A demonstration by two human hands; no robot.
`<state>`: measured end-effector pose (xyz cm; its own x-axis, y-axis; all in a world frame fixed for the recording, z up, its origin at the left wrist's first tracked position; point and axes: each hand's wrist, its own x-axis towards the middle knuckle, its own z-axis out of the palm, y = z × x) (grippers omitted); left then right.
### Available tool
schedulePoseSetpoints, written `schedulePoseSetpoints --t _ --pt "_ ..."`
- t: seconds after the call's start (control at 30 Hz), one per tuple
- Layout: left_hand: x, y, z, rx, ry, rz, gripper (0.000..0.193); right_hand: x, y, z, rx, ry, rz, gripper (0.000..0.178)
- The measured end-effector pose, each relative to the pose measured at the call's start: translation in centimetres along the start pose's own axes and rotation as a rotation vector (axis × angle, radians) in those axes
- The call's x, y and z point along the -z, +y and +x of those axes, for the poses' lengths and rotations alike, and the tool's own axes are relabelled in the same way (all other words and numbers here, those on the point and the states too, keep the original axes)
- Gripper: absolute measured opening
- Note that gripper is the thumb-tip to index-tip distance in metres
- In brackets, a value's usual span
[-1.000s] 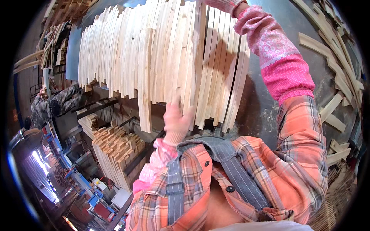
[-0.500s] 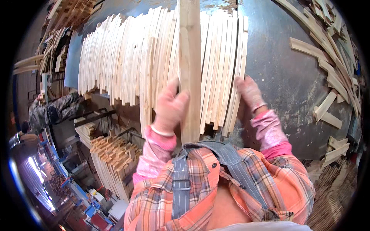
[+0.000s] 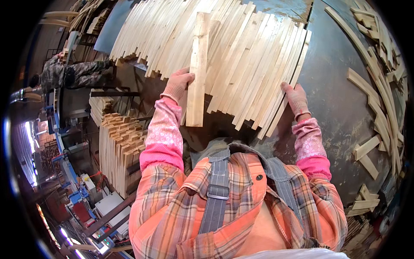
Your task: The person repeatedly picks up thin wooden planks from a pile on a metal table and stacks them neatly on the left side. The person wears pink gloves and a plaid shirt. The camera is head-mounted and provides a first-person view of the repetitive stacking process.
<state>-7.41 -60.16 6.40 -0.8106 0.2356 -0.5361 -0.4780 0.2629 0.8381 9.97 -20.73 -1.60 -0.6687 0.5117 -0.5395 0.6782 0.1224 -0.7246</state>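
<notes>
My left hand point(image 3: 176, 85), in a pale work glove, grips the left edge of a wide wooden board point(image 3: 198, 60), thumb over its face. The board is raised over a row of narrow light wooden strips point(image 3: 246, 69) lying side by side on a dark metal table point(image 3: 325, 99). At the row's right end, my right hand point(image 3: 296, 100), gloved too, has its fingers curled on the outermost strip point(image 3: 297, 64). A thin dark gap runs along that strip. The fingertips of my left hand are hidden behind the board.
Offcuts and long wooden pieces point(image 3: 379, 108) are heaped along the table's right side. Below left stands a stack of cut boards point(image 3: 118, 146) by a metal frame. A person in camouflage clothing point(image 3: 64, 74) is farther left, near machinery point(image 3: 86, 185).
The wide board's near end has moved farther from my body and a little left, with my left hand on it. My view has turned, so the row now slants. My right hand stays at the row's right edge.
</notes>
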Motion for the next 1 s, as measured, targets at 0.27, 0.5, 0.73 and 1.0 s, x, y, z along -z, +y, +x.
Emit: schedulePoseSetpoints --t 0.27,0.5,0.73,1.0 --pt "-0.7 -2.8 -2.0 0.264 0.459 0.969 0.102 0.9 0.2 -0.1 0.004 0.023 -0.084 0.058" --pt "-3.2 -1.6 -4.1 0.208 0.284 1.048 0.070 -3.0 -1.7 -1.8 0.427 0.461 -0.655 0.070" --pt "-5.4 -5.5 -1.2 -0.026 0.254 0.757 0.045 -12.0 -4.5 -10.3 0.365 -0.406 -0.122 0.067" --pt "-2.2 -5.6 -8.6 -0.229 0.393 -0.382 0.045 -20.5 -9.4 -18.1 0.217 -0.859 0.436 0.058"
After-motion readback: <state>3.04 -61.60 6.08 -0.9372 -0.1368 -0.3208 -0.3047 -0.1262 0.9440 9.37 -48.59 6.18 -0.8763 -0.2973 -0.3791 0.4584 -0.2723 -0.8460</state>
